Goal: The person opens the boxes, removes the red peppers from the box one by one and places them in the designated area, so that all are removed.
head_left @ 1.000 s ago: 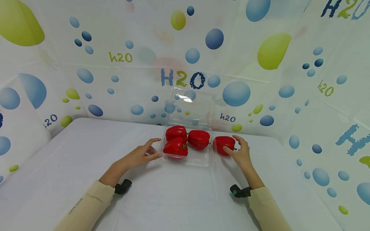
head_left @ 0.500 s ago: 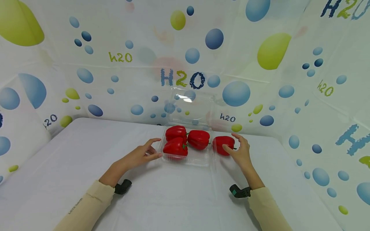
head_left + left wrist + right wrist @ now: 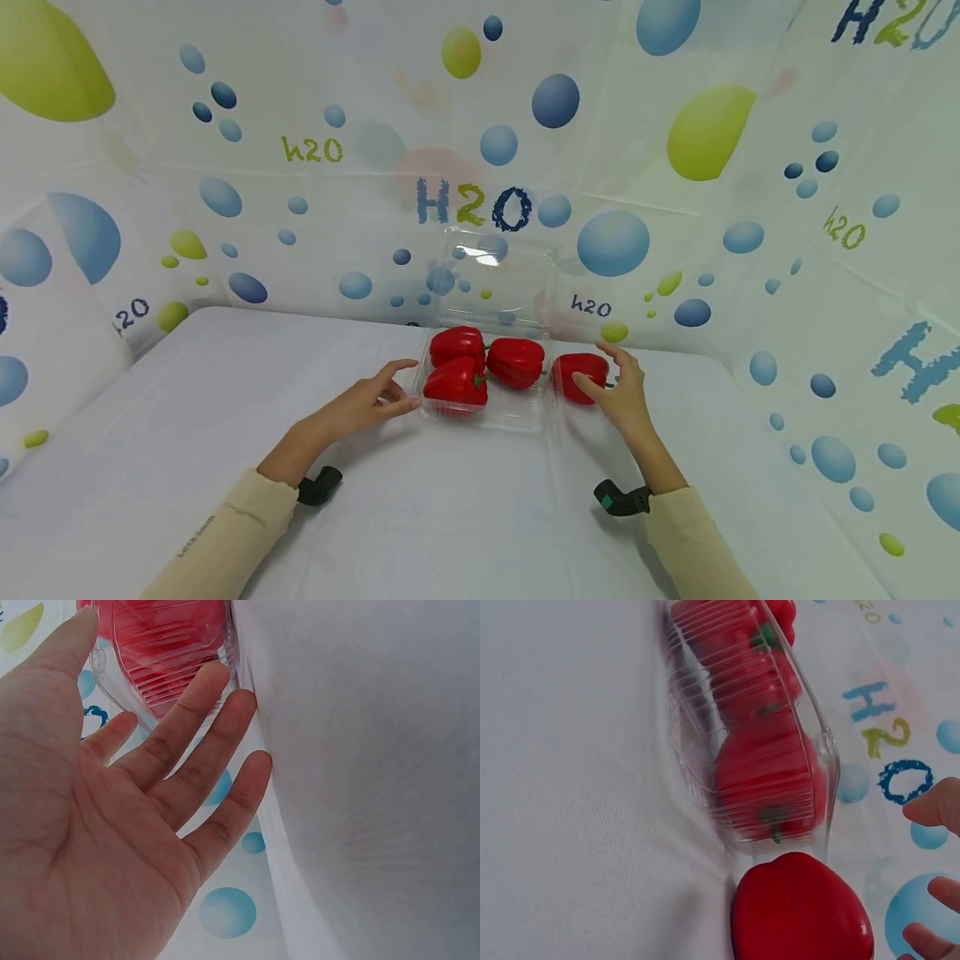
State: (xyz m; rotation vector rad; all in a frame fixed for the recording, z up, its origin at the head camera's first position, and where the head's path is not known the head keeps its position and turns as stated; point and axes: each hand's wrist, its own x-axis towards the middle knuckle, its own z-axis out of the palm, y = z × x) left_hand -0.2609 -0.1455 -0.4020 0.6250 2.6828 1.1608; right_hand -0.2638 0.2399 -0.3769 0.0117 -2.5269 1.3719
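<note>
A clear plastic clamshell container point(image 3: 517, 417) stands at the back of the table with its lid point(image 3: 517, 275) raised. Three red bell peppers with green stems lie inside: one front left point(image 3: 452, 383), one behind it point(image 3: 456, 345), one to the right point(image 3: 513, 363). A further red bell pepper point(image 3: 570, 375) lies on the cloth just right of the container. My right hand point(image 3: 624, 393) is spread beside this pepper; in the right wrist view its fingers show apart from the pepper point(image 3: 795, 911). My left hand point(image 3: 369, 402) holds nothing, its spread fingertips at the container's left side.
White cloth covers the table point(image 3: 435, 517). Right behind the container rises a white backdrop point(image 3: 360, 225) printed with blue and green bubbles and lettering. Each wrist wears a black camera, one on the left point(image 3: 320, 486) and one on the right point(image 3: 622, 498).
My right hand has shifted slightly left over the loose pepper, its fingertips a little higher. My left hand, the container and the peppers in it look unchanged.
</note>
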